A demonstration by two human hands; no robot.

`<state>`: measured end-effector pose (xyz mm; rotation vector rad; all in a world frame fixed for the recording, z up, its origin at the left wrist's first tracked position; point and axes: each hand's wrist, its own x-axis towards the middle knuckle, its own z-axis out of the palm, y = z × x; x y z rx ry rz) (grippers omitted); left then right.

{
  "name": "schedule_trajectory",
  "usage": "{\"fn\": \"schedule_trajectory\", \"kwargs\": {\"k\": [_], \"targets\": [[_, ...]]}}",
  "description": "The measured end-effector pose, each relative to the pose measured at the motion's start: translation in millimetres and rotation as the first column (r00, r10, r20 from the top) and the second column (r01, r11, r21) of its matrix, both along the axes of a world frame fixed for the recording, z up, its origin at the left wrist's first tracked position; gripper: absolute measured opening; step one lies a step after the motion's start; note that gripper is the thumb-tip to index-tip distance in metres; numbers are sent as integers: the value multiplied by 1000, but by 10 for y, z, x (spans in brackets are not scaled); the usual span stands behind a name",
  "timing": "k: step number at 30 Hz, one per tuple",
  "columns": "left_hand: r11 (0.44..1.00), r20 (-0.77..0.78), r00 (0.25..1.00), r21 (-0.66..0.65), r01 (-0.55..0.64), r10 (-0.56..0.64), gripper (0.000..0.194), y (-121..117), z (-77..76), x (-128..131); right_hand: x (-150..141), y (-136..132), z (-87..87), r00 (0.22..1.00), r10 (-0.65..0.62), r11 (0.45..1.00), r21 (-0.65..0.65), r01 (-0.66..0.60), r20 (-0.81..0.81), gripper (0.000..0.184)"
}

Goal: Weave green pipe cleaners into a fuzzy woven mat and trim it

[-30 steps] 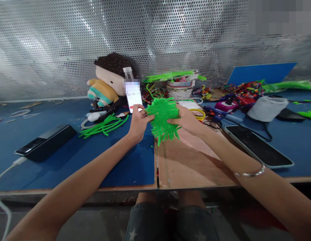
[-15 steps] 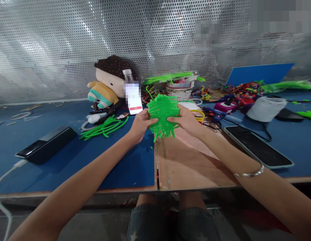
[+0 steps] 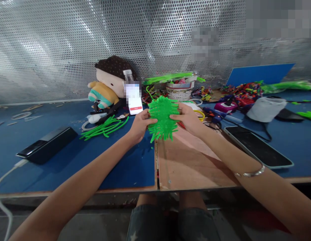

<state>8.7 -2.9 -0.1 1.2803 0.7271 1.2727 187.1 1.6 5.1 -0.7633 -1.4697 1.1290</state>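
A bright green mat of woven pipe cleaners, fringed with loose ends on its edges, is held up above the table. Closed on its left edge is my left hand, thumb on the near face. My right hand pinches the right edge, its thumb on the front and the other fingers partly hidden behind. A single green strand sticks up from the mat's upper left. Left of my hands, a loose bunch of green pipe cleaners lies on the blue surface.
Behind stand a propped phone, a plush doll and a basket. A black power bank with a white cable lies left. To the right are another phone, a grey-white cloth item and a purple device.
The green mat has shifted slightly downward and its lower fringe leans differently. My right thumb has slid a little toward the mat's right edge. Both hands keep their hold.
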Motion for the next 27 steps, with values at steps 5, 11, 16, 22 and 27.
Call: {"fn": "schedule_trajectory", "kwargs": {"k": [5, 11, 16, 22, 27], "targets": [[1000, -12, 1000, 4, 13, -13, 29, 0, -6, -2, 0, 7, -10, 1000, 10, 1000, 14, -10, 1, 41], [999, -18, 999, 21, 32, -32, 20, 2, -21, 1, -5, -4, 12, 1000, 17, 1000, 11, -17, 23, 43], [997, -22, 999, 72, -23, 24, 21, 47, -73, 2, -8, -34, 42, 997, 22, 999, 27, -24, 73, 43], [994, -53, 998, 109, -30, 36, 21, 57, -83, -3, -11, -58, 56, 997, 13, 1000, 10, -14, 76, 38], [992, -87, 996, 123, -16, 27, 16, 38, -80, -7, 4, -47, 47, 999, 32, 998, -56, -31, 33, 26]]}}
